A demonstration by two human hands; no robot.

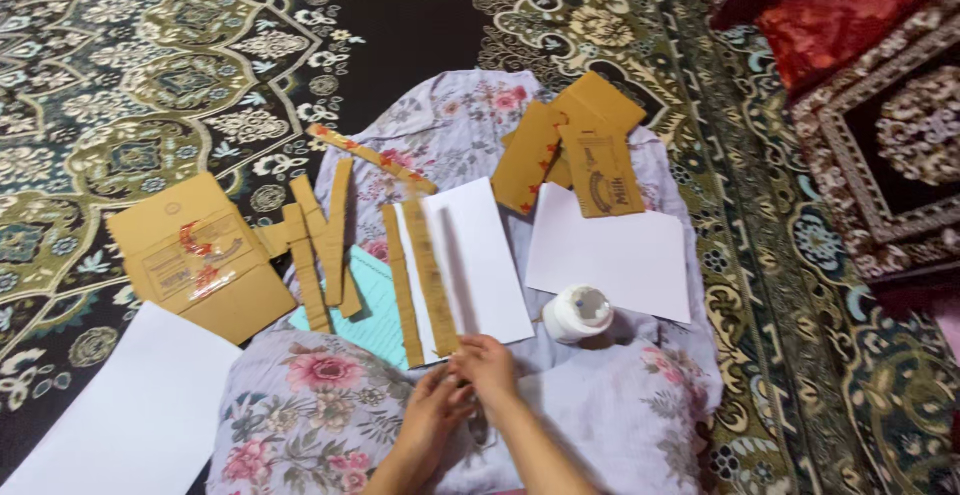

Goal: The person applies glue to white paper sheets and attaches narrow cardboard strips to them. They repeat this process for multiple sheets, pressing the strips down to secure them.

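Note:
My left hand (432,413) and my right hand (487,367) meet low in the middle, over my lap covered in floral cloth (330,415). Together the fingers pinch the near end of a long cardboard strip (430,265) that lies lengthwise on a white sheet of paper (485,255). A second cardboard strip (402,285) lies beside it on the left edge of that sheet. Something thin shows between my hands but is blurred. A small white glue pot (577,313) stands just right of my right hand.
Several more cardboard strips (318,245) and a large cardboard piece (200,255) lie at left, over a turquoise sheet (375,305). Cardboard flaps (575,150) lie at the back. White sheets (610,255) (130,415) lie right and near left. Patterned carpet (150,65) surrounds; red cushions (860,15) far right.

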